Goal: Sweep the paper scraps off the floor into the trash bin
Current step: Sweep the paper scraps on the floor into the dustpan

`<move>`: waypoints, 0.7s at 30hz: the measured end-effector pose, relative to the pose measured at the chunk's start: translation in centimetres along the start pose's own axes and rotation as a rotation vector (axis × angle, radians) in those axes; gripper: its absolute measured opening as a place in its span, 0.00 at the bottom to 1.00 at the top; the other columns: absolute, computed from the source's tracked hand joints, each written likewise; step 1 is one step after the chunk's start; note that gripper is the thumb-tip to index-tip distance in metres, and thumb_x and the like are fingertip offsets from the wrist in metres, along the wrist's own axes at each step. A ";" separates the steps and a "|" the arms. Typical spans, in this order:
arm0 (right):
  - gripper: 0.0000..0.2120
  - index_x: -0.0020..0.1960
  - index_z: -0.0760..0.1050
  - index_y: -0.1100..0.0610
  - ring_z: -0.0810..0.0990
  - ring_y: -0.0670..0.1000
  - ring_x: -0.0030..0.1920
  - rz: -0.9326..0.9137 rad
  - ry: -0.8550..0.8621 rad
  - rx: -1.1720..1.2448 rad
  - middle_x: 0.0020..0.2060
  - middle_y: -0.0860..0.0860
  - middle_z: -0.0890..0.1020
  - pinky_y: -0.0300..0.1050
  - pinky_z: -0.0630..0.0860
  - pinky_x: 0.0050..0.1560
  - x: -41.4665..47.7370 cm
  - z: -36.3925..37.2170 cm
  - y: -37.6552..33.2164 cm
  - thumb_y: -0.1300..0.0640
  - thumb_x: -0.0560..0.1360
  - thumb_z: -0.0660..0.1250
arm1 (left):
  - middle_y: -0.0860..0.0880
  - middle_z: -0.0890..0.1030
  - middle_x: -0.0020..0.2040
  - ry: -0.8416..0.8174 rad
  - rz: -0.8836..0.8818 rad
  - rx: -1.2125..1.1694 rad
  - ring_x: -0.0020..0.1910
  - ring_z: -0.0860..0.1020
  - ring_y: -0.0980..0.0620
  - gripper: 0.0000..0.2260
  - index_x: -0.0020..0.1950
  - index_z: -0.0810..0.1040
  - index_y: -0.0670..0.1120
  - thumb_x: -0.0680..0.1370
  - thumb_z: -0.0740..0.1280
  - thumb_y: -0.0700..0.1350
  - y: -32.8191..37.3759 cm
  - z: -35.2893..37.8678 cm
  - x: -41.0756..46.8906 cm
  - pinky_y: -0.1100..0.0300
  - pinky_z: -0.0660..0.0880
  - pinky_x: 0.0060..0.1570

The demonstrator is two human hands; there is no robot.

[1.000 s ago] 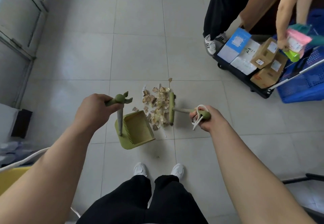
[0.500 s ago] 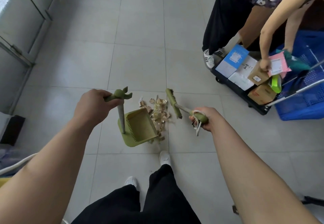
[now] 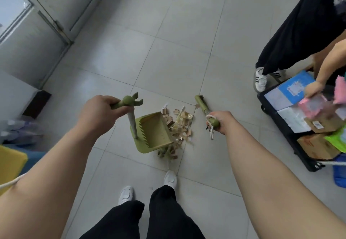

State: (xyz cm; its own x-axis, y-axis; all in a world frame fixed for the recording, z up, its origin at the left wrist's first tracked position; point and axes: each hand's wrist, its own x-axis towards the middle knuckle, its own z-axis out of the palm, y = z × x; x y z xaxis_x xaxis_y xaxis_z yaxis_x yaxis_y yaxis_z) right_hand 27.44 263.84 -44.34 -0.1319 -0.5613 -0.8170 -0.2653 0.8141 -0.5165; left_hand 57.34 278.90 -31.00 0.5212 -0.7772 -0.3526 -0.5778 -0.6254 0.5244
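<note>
My left hand grips the top of the green dustpan handle. The green dustpan stands on the tiled floor with its open mouth facing right. A heap of brown and white paper scraps lies against the pan's right edge, with some scraps at its front corner. My right hand grips the green broom handle, which has a white cord loop. The broom head is raised just right of the scraps. No trash bin is in view.
A person in black trousers stands at the right and handles parcels on a black cart loaded with boxes. A blue crate sits beside the cart. Grey metal doors run along the left wall. A yellow object is at the left edge. My feet are below the pan.
The broom swept the scraps left against the dustpan, then its head swung back to the right and up. The view tilted and my right foot stepped forward.
</note>
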 end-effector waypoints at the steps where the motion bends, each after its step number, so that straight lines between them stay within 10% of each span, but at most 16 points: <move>1: 0.09 0.52 0.74 0.65 0.74 0.54 0.22 0.001 -0.020 -0.032 0.31 0.59 0.74 0.38 0.71 0.20 0.4 0.3 -0.2 0.69 0.72 0.63 | 0.47 0.75 0.32 0.011 -0.014 -0.005 0.30 0.69 0.49 0.11 0.42 0.82 0.49 0.72 0.73 0.56 0.2 0.1 0.0 0.57 0.64 0.32; 10: 0.05 0.35 0.74 0.66 0.74 0.52 0.17 -0.025 -0.162 -0.245 0.28 0.60 0.74 0.40 0.72 0.21 -1.5 1.0 -0.6 0.72 0.68 0.64 | 0.47 0.75 0.32 0.036 -0.082 -0.019 0.31 0.69 0.50 0.10 0.45 0.83 0.47 0.73 0.74 0.54 0.9 0.9 -0.5 0.57 0.64 0.31; 21: 0.02 0.37 0.76 0.66 0.77 0.56 0.29 -0.164 -0.191 -0.527 0.32 0.60 0.77 0.41 0.73 0.28 -1.4 4.8 -5.9 0.69 0.64 0.68 | 0.38 0.82 0.43 0.077 -0.182 -0.044 0.37 0.74 0.45 0.13 0.46 0.83 0.47 0.72 0.73 0.56 -0.5 -0.1 -1.1 0.55 0.67 0.35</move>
State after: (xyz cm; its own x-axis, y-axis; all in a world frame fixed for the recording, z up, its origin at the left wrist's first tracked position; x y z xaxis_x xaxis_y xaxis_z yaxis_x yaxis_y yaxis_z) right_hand 33.73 260.55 -41.42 0.1131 -0.5973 -0.7940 -0.7133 0.5075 -0.4833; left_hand 57.11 280.12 -30.77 0.6616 -0.6433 -0.3854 -0.4429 -0.7499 0.4913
